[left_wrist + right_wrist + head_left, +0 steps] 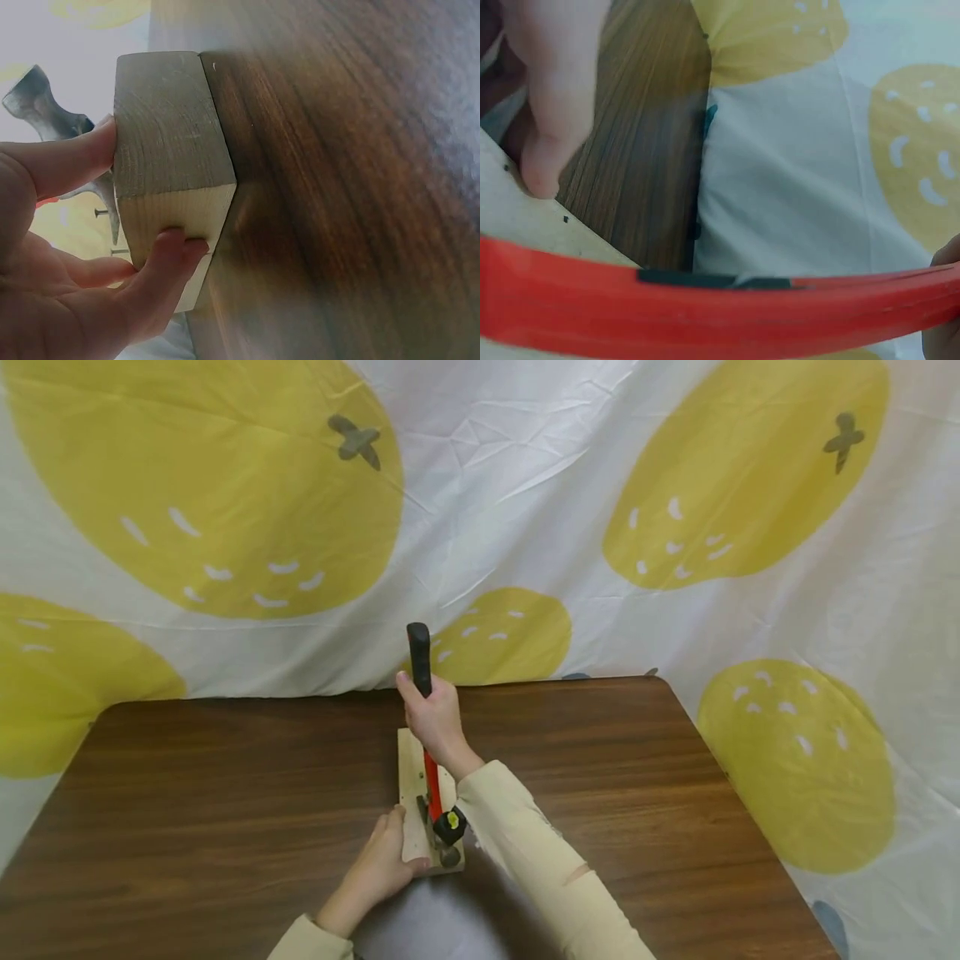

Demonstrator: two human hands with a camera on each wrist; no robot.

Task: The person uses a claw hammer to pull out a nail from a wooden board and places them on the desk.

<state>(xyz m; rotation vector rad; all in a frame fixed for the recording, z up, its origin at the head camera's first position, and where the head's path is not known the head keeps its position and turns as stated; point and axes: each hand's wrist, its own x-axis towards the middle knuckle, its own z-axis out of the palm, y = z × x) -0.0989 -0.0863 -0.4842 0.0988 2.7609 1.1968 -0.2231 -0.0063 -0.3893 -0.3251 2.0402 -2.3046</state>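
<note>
A claw hammer (432, 785) with a red and black handle stands steeply raised over a pale wooden block (409, 768) on the table. My right hand (437, 718) grips the handle below its black end, thumb up along it. The hammer head (56, 120) is down at the block's near end, its claw close beside nails (101, 213) that stick out of the wood. At that near end my left hand (381, 860) holds the block, thumb on one side and fingers on the other. The red part of the handle crosses the right wrist view.
The block lies on a brown wood-grain table (225, 793). Behind and to the right hangs a white cloth (525, 527) with large yellow fruit prints, meeting the table's back edge. A pale grey patch (435, 927) shows at the table's near side.
</note>
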